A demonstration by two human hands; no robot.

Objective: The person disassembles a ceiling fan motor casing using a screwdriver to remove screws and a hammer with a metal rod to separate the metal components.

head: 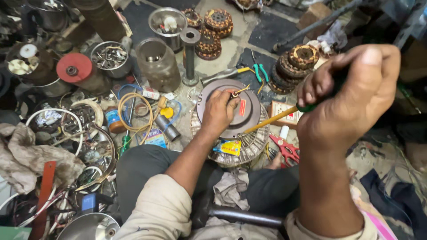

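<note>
Down on the floor, the left hand [219, 112] presses flat on the round grey motor cover [249, 119], its fingers [232, 98] bent together over the bit of wire at the cover's middle. The cover sits on a ribbed motor body between the person's knees. To the right, the right hand [351, 104] is raised nearer the camera, its fingers clamped round the green handle of a screwdriver [271, 120]. Its yellow shaft slants down and leftward, the tip meeting the cover's rim just beside the left wrist.
</note>
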